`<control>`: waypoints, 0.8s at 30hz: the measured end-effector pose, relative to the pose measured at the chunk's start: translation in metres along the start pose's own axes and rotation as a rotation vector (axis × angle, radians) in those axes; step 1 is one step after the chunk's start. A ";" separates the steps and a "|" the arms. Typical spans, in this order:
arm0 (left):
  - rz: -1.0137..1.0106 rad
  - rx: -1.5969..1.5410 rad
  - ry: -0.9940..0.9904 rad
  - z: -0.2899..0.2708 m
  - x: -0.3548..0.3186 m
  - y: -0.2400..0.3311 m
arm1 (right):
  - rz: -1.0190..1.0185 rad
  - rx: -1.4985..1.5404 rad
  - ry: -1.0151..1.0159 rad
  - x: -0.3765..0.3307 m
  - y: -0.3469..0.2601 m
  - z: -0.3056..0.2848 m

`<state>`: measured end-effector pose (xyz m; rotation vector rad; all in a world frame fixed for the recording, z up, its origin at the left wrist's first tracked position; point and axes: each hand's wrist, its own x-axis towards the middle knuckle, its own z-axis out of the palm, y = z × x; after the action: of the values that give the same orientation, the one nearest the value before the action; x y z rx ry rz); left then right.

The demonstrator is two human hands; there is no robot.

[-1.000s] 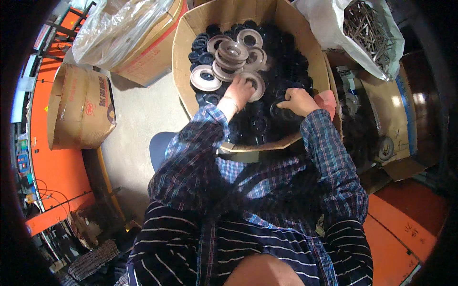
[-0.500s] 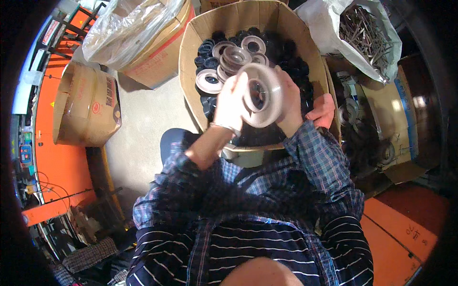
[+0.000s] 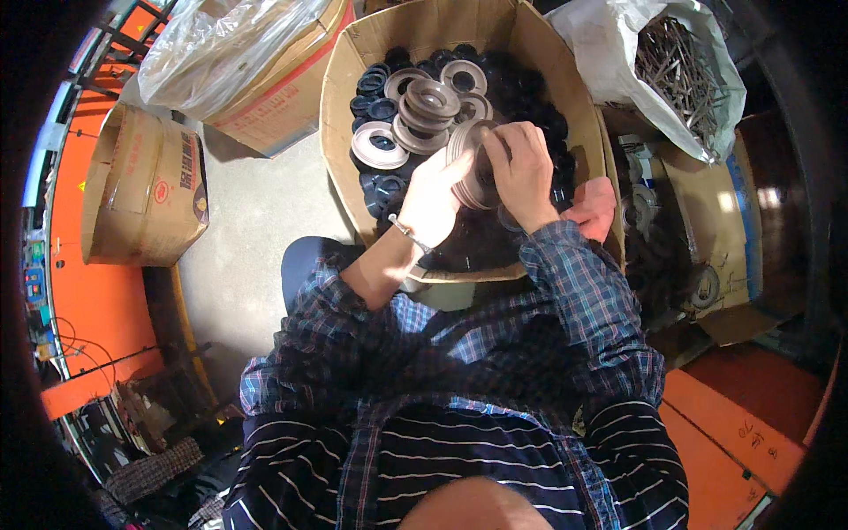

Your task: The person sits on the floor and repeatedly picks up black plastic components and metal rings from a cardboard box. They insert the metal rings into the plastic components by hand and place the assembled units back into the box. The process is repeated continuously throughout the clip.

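My left hand (image 3: 430, 199) and my right hand (image 3: 523, 172) hold a grey plastic ring (image 3: 465, 146) between them, above an open cardboard box (image 3: 339, 106). The ring is tilted onto its side, so its grooved outer edge shows. My left hand grips that edge from the left. The fingers of my right hand are bent over the ring's right-hand face and hide much of it. Just beyond, several similar grey rings (image 3: 430, 99) lie partly stacked on a heap of black rings (image 3: 382, 108) inside the box.
A pinkish-red cloth or glove (image 3: 590, 208) hangs on the box's right edge. A white sack (image 3: 590, 40) of thin metal strips (image 3: 678, 75) stands at far right, near an open carton (image 3: 707, 199). Leftward are a cardboard box (image 3: 146, 199) and a carton with a clear plastic liner (image 3: 225, 49).
The grey ring has turned from facing up toward me to standing more on its side. My right hand has moved from its right rim over its face.
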<state>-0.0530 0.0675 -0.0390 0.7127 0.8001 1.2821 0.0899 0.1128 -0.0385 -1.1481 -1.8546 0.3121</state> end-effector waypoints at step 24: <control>0.269 0.724 0.015 0.004 -0.010 0.015 | 0.201 0.237 -0.202 -0.010 0.001 -0.027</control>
<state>-0.0591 0.0604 -0.0232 1.4264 1.2291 1.2262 0.1133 0.0991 -0.0299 -1.1723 -1.8177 0.7662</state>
